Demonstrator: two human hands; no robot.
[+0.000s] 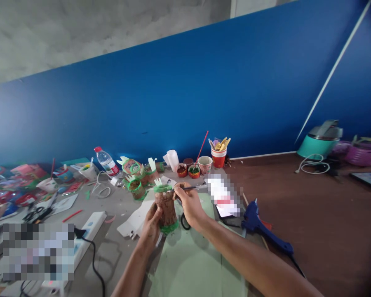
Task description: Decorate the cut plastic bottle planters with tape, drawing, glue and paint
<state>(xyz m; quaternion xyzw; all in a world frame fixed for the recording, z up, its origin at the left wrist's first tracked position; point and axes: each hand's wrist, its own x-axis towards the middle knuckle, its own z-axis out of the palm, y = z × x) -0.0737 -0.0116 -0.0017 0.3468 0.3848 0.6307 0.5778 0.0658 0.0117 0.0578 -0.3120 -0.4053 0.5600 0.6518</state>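
My left hand [153, 219] is closed around the lower left side of a brown, bark-like cup [167, 208]. Bright green paint or trim rings the cup's top and base, and pale leaf-shaped pieces stick up behind its rim. In my right hand [188, 202] is a thin paintbrush [190, 188], pinched near its front end, with the tip against the green rim. Below them lies a pale green sheet [200, 255]. Part of a black scissor handle [185, 222] shows beside the right hand.
A blue glue gun [259, 229] and a lit phone [222, 196] lie to the right. Paint cups [194, 171], similar green-rimmed cups [136, 188] and a water bottle [106, 161] stand behind. On the left are a white power strip [89, 231] with cords and black scissors [37, 213].
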